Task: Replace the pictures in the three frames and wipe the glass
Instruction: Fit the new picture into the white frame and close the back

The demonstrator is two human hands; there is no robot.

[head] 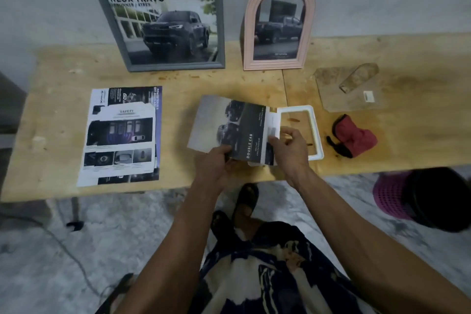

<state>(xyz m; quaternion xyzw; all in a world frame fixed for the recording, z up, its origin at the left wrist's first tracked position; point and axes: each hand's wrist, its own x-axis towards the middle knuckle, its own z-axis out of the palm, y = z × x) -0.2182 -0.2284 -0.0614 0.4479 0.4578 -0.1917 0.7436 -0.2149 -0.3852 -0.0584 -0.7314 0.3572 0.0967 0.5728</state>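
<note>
A grey rectangular frame [163, 28] with a truck picture leans on the wall at the back. Beside it on the right stands a pink arched frame [279, 21], also holding a truck picture. A small white frame [314, 130] lies flat and empty near the table's front edge. Just left of it, both hands hold a brochure page [229, 127] with dark car photos. My left hand [216, 163] grips its near edge. My right hand [288, 145] pinches its right edge over the white frame.
A stack of printed pages [122, 135] lies on the left of the wooden table [407, 58]. A red cloth [354, 136] sits right of the white frame, brown backing boards [339, 86] behind it. A pink basket [392, 199] and a black bucket [441, 201] stand on the floor at right.
</note>
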